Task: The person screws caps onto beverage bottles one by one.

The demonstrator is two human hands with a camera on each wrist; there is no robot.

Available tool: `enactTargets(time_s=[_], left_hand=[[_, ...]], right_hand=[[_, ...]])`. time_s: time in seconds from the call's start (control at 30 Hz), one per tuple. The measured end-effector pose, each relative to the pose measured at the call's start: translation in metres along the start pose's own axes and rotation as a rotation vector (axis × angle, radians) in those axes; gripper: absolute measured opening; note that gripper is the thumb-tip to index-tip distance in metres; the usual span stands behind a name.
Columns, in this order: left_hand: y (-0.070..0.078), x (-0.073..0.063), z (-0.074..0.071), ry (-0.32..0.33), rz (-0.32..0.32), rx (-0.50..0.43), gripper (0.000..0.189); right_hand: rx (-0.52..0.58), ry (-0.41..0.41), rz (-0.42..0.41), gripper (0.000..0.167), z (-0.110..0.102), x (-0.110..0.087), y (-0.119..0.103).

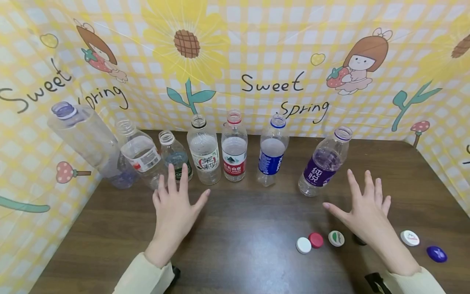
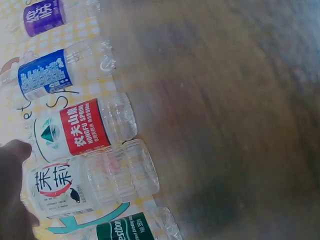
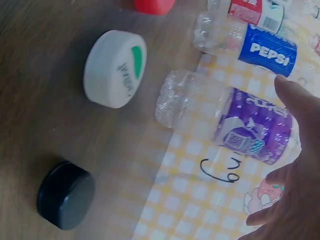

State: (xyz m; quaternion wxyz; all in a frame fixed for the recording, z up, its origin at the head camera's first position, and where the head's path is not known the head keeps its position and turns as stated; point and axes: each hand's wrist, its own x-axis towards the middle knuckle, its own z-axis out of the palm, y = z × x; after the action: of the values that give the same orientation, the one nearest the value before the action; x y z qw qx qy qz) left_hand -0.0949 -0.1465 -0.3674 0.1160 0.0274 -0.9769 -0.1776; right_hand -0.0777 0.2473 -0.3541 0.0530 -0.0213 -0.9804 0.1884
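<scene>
My left hand (image 1: pixel 174 212) is held over the table with its fingers spread, in front of a small green-labelled bottle (image 1: pixel 176 157) that it partly hides. Fingers apart, my right hand (image 1: pixel 367 210) is nearest the purple-labelled bottle (image 1: pixel 321 169) and holds nothing. Between them stand a jasmine-labelled bottle (image 1: pixel 205 157), a red-labelled water bottle (image 1: pixel 234 153) and a blue Pepsi bottle (image 1: pixel 271 157). At the left are a white-labelled bottle (image 1: pixel 141 151) and a large clear bottle (image 1: pixel 86 134). All the bottles are uncapped.
Near the right hand lie loose caps: white (image 1: pixel 303 245), red (image 1: pixel 315 240), white with green (image 1: pixel 336 238), black (image 3: pixel 65 195), white with a red mark (image 1: pixel 409 238) and blue (image 1: pixel 437 254). A yellow checked cloth (image 1: pixel 227 61) hangs behind the brown table (image 1: pixel 235 228).
</scene>
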Motion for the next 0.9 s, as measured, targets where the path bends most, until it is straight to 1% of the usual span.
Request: enactTargets(time_s=[0.07, 0.2, 0.27, 0.33, 0.43, 0.5, 0.6, 0.67, 0.73, 0.8, 0.9], left_hand=[[-0.001, 0.001, -0.003, 0.11, 0.049, -0.034, 0.081], [-0.006, 0.006, -0.01, 0.365, 0.178, -0.106, 0.073], [-0.01, 0.009, -0.016, 0.465, 0.216, -0.139, 0.073], [-0.016, 0.013, -0.022, 0.539, 0.225, -0.162, 0.075], [-0.026, 0.02, -0.031, 0.615, 0.201, -0.195, 0.084], [-0.034, 0.023, -0.034, 0.65, 0.17, -0.218, 0.088], [-0.043, 0.028, -0.039, 0.661, 0.103, -0.276, 0.091], [-0.048, 0.031, -0.041, 0.643, 0.047, -0.33, 0.091], [-0.052, 0.035, -0.043, 0.618, -0.019, -0.404, 0.09], [-0.055, 0.038, -0.044, 0.604, -0.076, -0.479, 0.087], [-0.059, 0.043, -0.045, 0.581, -0.133, -0.547, 0.085]], right_hand=[[0.007, 0.004, -0.009, 0.1, -0.003, -0.001, -0.001], [0.016, 0.027, -0.058, 0.093, -0.009, -0.005, -0.004], [0.02, 0.03, -0.092, 0.089, -0.012, -0.008, -0.006], [0.022, 0.035, -0.133, 0.086, -0.014, -0.011, -0.01], [0.017, 0.046, -0.196, 0.08, -0.013, -0.016, -0.017], [0.004, 0.077, -0.247, 0.076, -0.011, -0.02, -0.023], [-0.021, 0.083, -0.302, 0.072, -0.006, -0.026, -0.03], [-0.031, 0.08, -0.33, 0.07, -0.003, -0.029, -0.035], [-0.031, 0.063, -0.347, 0.069, 0.0, -0.033, -0.038], [-0.021, 0.068, -0.38, 0.068, 0.003, -0.036, -0.041], [-0.013, 0.069, -0.444, 0.066, 0.012, -0.04, -0.042]])
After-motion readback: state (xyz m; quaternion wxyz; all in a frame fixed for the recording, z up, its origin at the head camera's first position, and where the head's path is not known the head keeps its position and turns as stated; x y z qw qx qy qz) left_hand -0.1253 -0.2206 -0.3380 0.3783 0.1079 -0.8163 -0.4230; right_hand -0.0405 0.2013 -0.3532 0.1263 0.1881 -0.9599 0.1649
